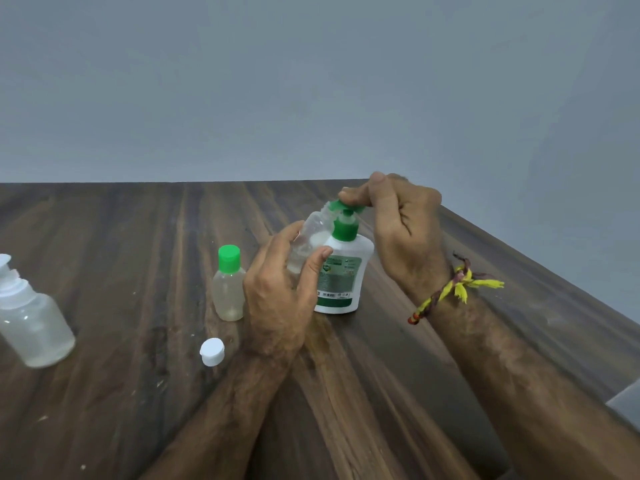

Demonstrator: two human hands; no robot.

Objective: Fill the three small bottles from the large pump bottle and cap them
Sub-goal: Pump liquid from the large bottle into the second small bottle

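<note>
The white pump bottle [341,271] with a green label and green pump head [341,206] stands on the wooden table. My right hand [398,223] presses the pump head from above, fingers curled over it. My left hand [280,292] grips a clear small bottle [308,240], uncapped and tilted, its mouth right under the pump spout. Beside my left hand stands a second small bottle [228,285] with a green cap, holding pale liquid. A loose white cap [212,351] lies on the table in front of it.
A larger clear bottle [31,323] with a white top stands at the left edge of view. The table's right edge [519,258] runs diagonally behind my right wrist. A grey wall lies beyond the table's far edge.
</note>
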